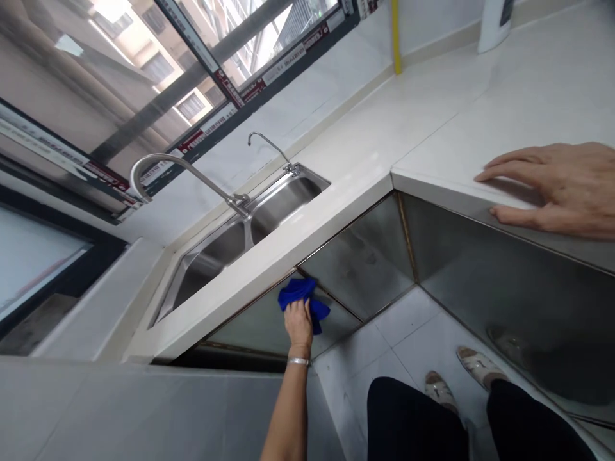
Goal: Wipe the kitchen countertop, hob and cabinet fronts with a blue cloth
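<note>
My left hand (298, 325), with a silver bracelet at the wrist, is closed on a blue cloth (296, 291). The cloth is pressed against a grey glossy cabinet door (259, 325) under the sink, near the door's upper edge. Its folds hang out on both sides of my fingers, and my fingertips are partly hidden. At the right, my right hand (562, 189) rests open on the white countertop (509, 105). Its fingers lie on the top, and the thumb reaches down over the front edge. It holds nothing.
A double-bowl steel sink (248, 234) with a large curved faucet (192, 168) and a small thin tap (271, 144) sits by the window. A white bottle (494, 25) stands at the back right. More cabinet doors (358, 256) meet in the corner above the tiled floor (384, 342).
</note>
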`<control>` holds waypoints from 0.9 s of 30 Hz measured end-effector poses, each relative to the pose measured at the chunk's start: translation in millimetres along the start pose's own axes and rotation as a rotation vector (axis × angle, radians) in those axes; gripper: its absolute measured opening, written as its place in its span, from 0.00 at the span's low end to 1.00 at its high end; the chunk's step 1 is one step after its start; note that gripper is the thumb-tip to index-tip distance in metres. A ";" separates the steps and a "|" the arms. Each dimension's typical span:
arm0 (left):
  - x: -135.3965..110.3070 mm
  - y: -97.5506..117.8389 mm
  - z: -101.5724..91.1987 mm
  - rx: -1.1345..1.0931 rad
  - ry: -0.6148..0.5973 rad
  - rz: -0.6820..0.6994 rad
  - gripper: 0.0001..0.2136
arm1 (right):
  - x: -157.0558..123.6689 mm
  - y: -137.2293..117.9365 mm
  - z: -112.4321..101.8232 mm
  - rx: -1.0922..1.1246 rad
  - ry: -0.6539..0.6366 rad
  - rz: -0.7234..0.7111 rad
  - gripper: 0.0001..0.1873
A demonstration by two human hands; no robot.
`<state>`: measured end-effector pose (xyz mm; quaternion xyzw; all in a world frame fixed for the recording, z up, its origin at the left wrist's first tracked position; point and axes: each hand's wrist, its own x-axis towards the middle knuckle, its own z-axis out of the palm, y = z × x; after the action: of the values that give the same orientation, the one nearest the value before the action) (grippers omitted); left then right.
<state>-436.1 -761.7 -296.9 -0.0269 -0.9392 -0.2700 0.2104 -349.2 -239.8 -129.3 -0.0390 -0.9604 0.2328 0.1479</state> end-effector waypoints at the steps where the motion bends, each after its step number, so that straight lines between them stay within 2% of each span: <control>1: -1.5 1.4 2.2 -0.041 0.034 -0.038 0.18 | -0.9 -3.7 -2.2 -0.049 -0.010 -0.027 0.29; 3: -5.5 2.9 1.3 -0.117 0.142 -0.151 0.23 | -1.3 -6.5 -3.8 -0.099 -0.015 -0.063 0.29; 7: -21.5 6.0 -6.6 -0.281 0.333 -0.399 0.36 | -0.7 -1.8 -0.6 -0.045 0.003 -0.086 0.29; 10: -35.4 11.8 -7.9 -0.395 0.398 -0.464 0.38 | -1.2 1.7 1.2 -0.086 -0.004 -0.105 0.32; 14: -34.9 17.9 -16.9 -0.389 0.542 -0.427 0.34 | -1.0 7.2 1.5 -0.111 0.011 -0.172 0.34; 18: -8.7 10.2 -34.1 -0.221 0.627 -0.331 0.28 | -1.0 9.0 1.5 -0.068 0.045 -0.225 0.32; 22: 15.7 -3.8 -36.8 -0.034 0.630 -0.233 0.26 | -3.0 2.4 -0.4 -0.105 0.037 -0.208 0.34; 27: 18.8 -16.4 -34.9 0.173 0.523 -0.086 0.28 | -2.1 4.6 1.9 -0.176 0.022 -0.153 0.34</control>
<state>-442.6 -795.0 -270.6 0.1017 -0.8727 -0.1952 0.4358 -347.8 -236.8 -133.6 0.0191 -0.9756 0.1352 0.1718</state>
